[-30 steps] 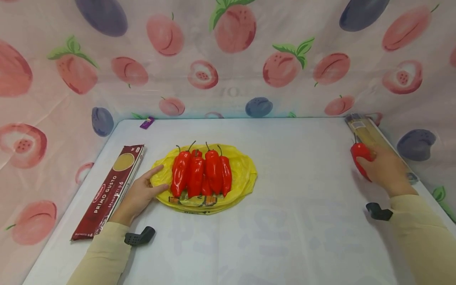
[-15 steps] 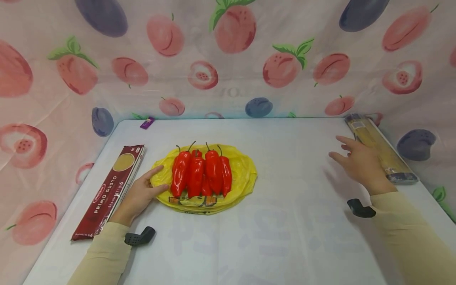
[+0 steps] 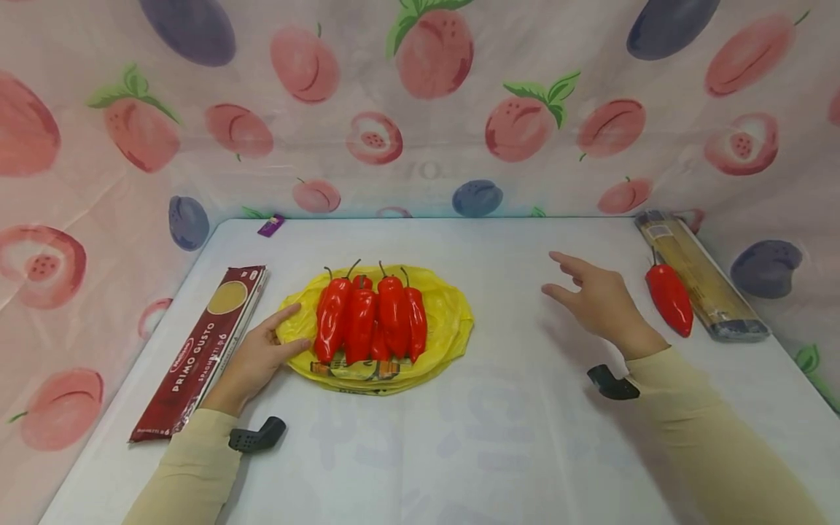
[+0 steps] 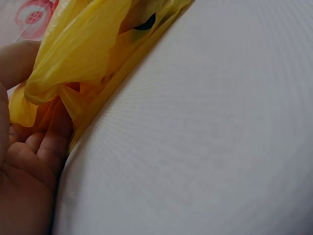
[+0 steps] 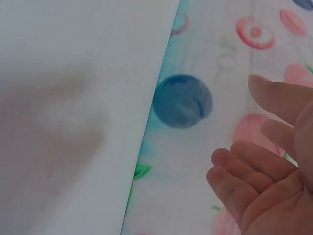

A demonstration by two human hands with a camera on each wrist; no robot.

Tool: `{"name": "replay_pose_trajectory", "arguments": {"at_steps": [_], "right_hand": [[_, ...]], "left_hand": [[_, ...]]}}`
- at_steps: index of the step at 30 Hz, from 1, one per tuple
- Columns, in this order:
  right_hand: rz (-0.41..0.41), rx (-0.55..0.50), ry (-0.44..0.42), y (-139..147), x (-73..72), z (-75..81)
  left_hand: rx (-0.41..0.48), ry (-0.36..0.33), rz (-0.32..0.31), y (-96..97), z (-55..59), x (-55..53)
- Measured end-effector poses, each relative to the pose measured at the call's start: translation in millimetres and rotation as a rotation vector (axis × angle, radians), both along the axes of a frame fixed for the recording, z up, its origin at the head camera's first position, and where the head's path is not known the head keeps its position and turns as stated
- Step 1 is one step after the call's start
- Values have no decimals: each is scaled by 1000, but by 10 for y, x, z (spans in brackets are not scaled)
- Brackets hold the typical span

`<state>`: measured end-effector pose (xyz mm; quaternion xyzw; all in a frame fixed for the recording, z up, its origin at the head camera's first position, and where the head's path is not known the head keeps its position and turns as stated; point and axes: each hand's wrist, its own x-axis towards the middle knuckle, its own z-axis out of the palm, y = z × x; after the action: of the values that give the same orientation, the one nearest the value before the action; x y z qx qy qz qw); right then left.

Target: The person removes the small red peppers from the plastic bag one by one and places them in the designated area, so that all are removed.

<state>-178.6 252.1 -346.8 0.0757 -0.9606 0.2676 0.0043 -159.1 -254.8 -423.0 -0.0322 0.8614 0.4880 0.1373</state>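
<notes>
On the left half of the table a yellow plastic bag (image 3: 449, 313) lies with its rim folded round, and several red peppers (image 3: 361, 321) are bunched in it, stems toward the back. My left hand (image 3: 252, 364) holds the bag's left edge. In the left wrist view, the yellow film (image 4: 78, 54) passes between thumb and curled fingers, which it partly hides. My right hand (image 3: 607, 302) is over the table, between bag and right side, empty, fingers and thumb spread apart. Behind it, to the right, a single red pepper (image 3: 669, 299) lies on the table.
A dark red spaghetti pack (image 3: 210, 335) lies left of the bag, partly behind my left forearm. A clear pack of pasta (image 3: 705, 281) lies along the right edge, beside the lone pepper. A small purple wrapper (image 3: 270, 226) sits at the back left. Fruit-print cloth (image 3: 420, 131) surrounds the table.
My right hand has let go of the single red pepper, which stays beside the clear pasta pack, and has moved left across the table. The left hand and the bag have not moved.
</notes>
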Motion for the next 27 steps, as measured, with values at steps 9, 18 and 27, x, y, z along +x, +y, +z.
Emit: {"name": "replay_pose_trajectory", "arguments": {"at_steps": [9, 18, 27], "right_hand": [[107, -36, 43, -489, -53, -38], [232, -71, 64, -936, -92, -58], [306, -120, 1, -1351, -78, -72]], "left_hand": [[4, 12, 6, 5, 16, -3], [47, 19, 3, -4, -6, -3], [65, 7, 11, 7, -7, 4]]}}
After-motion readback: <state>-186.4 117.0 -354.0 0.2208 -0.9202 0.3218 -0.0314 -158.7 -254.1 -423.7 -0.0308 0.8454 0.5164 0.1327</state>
